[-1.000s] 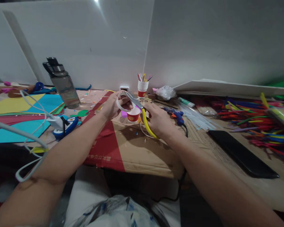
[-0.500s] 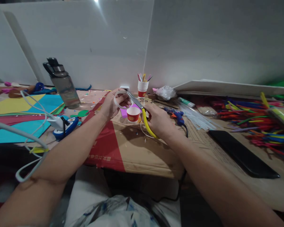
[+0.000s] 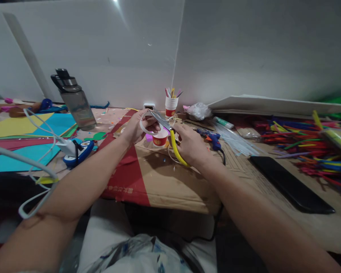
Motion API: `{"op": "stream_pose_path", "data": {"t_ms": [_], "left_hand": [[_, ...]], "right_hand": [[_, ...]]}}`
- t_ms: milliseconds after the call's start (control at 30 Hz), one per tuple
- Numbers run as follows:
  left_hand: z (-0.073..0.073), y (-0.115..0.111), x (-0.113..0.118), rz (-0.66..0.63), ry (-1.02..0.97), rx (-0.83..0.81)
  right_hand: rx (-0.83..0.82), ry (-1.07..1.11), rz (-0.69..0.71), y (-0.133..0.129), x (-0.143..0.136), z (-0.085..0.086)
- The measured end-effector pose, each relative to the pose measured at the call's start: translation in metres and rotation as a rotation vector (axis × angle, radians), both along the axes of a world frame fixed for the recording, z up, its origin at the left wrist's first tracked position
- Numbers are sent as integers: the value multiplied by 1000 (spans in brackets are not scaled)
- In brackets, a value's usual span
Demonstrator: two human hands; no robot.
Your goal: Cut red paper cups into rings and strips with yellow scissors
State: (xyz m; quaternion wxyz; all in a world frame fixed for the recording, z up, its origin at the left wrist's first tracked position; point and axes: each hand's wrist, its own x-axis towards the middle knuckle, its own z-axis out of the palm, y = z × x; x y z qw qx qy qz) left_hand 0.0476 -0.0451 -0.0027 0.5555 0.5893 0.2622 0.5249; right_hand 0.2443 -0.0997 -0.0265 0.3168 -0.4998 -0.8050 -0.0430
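Observation:
My left hand (image 3: 138, 127) is closed on a thin white ring (image 3: 143, 127), which looks like a rim strip from a paper cup. In my right hand (image 3: 189, 144) is a pair of scissors (image 3: 174, 148) with yellow handles, fingers wrapped round them. The metal blades point up and left, meeting the ring's upper edge near my left fingertips. A white strip curls beside the blades. Just below the ring stands a cut-down red and white paper cup (image 3: 160, 141), on or in front of a purple sheet (image 3: 149, 137). Several small scraps lie on the cardboard (image 3: 170, 182) near it.
Left are a water bottle (image 3: 78, 104), coloured sheets (image 3: 22, 157) and a blue power strip (image 3: 78, 154) with cables. Stacked cups (image 3: 171, 103) holding pens stand at the back. Right lie a glue gun (image 3: 213, 138), clear sticks (image 3: 234, 140), a black phone (image 3: 290, 184) and pipe cleaners (image 3: 309, 148).
The white ring has shifted slightly right and down, now overlapping the cup's rim. My left hand has turned a little, and more white strip shows by the blades.

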Motion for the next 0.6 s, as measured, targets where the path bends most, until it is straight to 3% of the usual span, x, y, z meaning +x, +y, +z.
{"op": "stream_pose_path", "data": {"t_ms": [233, 467, 600], "left_hand": [[0, 4, -2, -26, 6, -35], [2, 4, 0, 86, -58, -30], [-3, 4, 2, 45, -40, 10]], "right_hand": [[1, 10, 27, 2, 1, -1], [-11, 15, 5, 1, 0, -1], [-12, 24, 19, 2, 0, -3]]}}
